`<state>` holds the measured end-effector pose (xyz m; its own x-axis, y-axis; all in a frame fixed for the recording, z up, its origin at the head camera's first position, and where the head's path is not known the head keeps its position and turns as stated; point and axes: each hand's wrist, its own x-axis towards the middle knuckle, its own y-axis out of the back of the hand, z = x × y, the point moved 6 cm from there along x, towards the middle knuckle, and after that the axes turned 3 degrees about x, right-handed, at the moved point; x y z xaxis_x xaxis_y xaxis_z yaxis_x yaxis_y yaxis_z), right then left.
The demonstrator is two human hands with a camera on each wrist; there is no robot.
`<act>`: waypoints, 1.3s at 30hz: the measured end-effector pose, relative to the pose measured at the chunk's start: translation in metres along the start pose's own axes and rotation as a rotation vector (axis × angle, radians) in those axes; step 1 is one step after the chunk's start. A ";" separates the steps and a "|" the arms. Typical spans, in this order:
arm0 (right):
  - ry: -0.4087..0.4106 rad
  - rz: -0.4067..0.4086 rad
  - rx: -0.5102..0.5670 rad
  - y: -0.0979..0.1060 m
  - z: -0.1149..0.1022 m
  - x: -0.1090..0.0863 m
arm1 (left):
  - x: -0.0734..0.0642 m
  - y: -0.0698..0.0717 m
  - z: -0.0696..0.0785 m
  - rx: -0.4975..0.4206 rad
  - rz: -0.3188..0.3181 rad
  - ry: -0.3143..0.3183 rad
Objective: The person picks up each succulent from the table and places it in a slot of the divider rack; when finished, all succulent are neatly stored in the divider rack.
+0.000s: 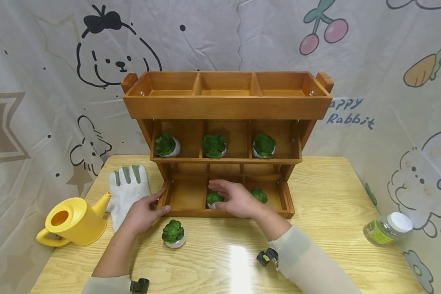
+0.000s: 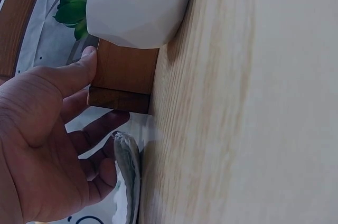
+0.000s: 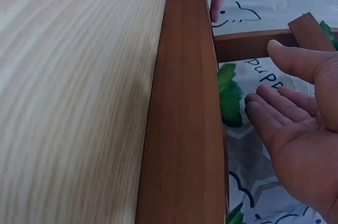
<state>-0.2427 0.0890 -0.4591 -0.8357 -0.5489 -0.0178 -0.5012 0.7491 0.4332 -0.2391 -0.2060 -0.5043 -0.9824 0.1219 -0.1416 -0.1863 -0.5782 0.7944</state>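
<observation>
A wooden three-tier plant shelf (image 1: 228,107) stands on the table, each tier split into compartments. My left hand (image 1: 143,214) holds the left corner of its bottom tier, thumb (image 2: 87,60) on the front. Over the bottom middle compartment, my right hand (image 1: 237,200) hovers with fingers spread from the thumb, beside a potted succulent (image 1: 214,197); in the right wrist view the fingertips (image 3: 253,105) look apart from its green leaves (image 3: 229,94). Another succulent (image 1: 259,195) sits in the bottom right compartment, partly hidden. A white-potted succulent (image 1: 173,234) stands on the table before the shelf.
Three succulents, including one at the left (image 1: 166,145), occupy the middle tier. A yellow watering can (image 1: 79,220) and a white glove (image 1: 130,190) lie left of the shelf. A white-lidded jar (image 1: 387,228) stands at the far right.
</observation>
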 end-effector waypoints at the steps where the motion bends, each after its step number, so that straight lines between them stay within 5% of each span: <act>1: 0.000 -0.003 0.001 -0.002 0.000 0.000 | 0.000 0.000 0.000 -0.001 -0.001 0.000; 24: 0.098 -0.063 0.082 -0.040 -0.011 -0.001 | 0.000 0.000 0.000 0.005 0.010 -0.018; 39: 0.070 -0.121 0.031 -0.065 -0.011 0.000 | 0.000 0.000 -0.001 -0.001 0.008 -0.018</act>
<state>-0.2074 0.0367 -0.4776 -0.7519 -0.6592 -0.0052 -0.6046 0.6864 0.4041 -0.2387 -0.2064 -0.5048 -0.9835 0.1312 -0.1244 -0.1779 -0.5801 0.7949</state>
